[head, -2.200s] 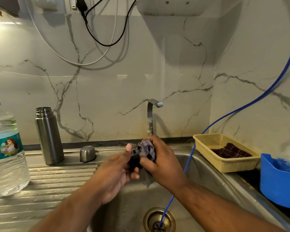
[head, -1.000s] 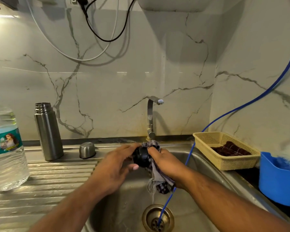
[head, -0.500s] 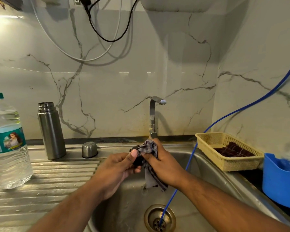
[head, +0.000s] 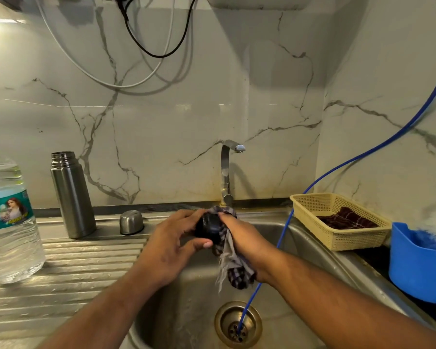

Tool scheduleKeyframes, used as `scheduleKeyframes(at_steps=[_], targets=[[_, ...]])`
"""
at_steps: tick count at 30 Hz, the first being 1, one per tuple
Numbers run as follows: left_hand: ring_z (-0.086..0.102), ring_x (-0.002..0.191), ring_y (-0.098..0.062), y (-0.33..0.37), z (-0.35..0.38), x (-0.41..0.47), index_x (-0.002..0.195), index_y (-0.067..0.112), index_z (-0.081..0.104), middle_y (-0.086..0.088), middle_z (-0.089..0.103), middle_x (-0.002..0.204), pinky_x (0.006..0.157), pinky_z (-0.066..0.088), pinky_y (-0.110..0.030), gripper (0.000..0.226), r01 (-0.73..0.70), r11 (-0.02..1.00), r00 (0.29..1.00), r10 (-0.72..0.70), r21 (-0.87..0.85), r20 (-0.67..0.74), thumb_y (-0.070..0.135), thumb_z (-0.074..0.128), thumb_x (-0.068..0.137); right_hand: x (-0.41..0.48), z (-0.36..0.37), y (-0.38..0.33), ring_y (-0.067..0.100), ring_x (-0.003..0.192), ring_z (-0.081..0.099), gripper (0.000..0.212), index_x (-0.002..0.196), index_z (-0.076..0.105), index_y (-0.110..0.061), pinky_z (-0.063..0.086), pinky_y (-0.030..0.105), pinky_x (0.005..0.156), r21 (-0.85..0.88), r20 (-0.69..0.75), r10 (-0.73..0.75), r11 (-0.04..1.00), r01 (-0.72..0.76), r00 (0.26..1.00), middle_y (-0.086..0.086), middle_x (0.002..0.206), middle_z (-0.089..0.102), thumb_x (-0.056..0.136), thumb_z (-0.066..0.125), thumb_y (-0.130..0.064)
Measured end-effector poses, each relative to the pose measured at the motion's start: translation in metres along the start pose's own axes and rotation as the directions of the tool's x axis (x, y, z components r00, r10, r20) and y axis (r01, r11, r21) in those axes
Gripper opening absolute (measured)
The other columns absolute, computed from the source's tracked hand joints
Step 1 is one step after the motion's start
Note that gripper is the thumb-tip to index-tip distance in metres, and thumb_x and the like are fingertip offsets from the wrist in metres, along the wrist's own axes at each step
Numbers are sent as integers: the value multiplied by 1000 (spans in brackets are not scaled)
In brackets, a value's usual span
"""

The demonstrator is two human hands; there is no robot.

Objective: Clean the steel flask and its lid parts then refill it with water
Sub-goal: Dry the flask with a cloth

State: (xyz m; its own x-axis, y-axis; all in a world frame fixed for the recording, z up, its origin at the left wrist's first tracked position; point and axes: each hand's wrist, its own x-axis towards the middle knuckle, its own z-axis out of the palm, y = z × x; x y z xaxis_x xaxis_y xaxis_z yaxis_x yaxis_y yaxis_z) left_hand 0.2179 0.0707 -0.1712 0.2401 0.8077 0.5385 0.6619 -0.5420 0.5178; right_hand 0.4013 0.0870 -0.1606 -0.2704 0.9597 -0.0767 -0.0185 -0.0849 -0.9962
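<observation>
The black lid part (head: 209,226) shows again, gripped by the left hand (head: 173,244) — half a second ago the cloth (head: 233,268) covered most of it. The cloth now hangs longer below the right hand (head: 242,238)

One flask (head: 72,195), one bottle (head: 10,222), one basket (head: 358,240) (yellow).

A single wide-angle view, worn on the person's head, looks forward and down over the sink (head: 310,250) toward the marble wall (head: 186,122), with the tap (head: 225,172) near centre. It sits close: the left hand (head: 171,245) and right hand (head: 243,239) meet just below mid-frame.
</observation>
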Motion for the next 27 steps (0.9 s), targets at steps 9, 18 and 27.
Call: scheduleKeyframes(at_steps=[9,18,27], targets=[[59,116,7,22,11,-7,133,43,58,23,67,121,91,51,-14,50,107,910,991,-130,-400,-32,45,70,84,3,-6,1,14,50,59,39,94,66,-9,46,24,45,230,152,174,951,-207,973,4,62,62,97,58,-47],[69,114,-35,16,-3,2,129,8,61,-19,69,124,97,54,-46,37,263,223,874,-468,-939,134,26,53,97,8,-12,-2,24,95,75,49,115,70,-15,58,37,84,86,-225,-98,989,120,969,7,98,79,97,53,-58],[70,113,-24,28,8,-4,123,8,69,-12,75,118,95,52,-38,47,410,294,867,-419,-864,269,43,46,102,-2,-4,7,2,131,50,45,143,43,-48,47,24,106,-467,236,-574,641,609,784,-14,140,48,99,46,-58]])
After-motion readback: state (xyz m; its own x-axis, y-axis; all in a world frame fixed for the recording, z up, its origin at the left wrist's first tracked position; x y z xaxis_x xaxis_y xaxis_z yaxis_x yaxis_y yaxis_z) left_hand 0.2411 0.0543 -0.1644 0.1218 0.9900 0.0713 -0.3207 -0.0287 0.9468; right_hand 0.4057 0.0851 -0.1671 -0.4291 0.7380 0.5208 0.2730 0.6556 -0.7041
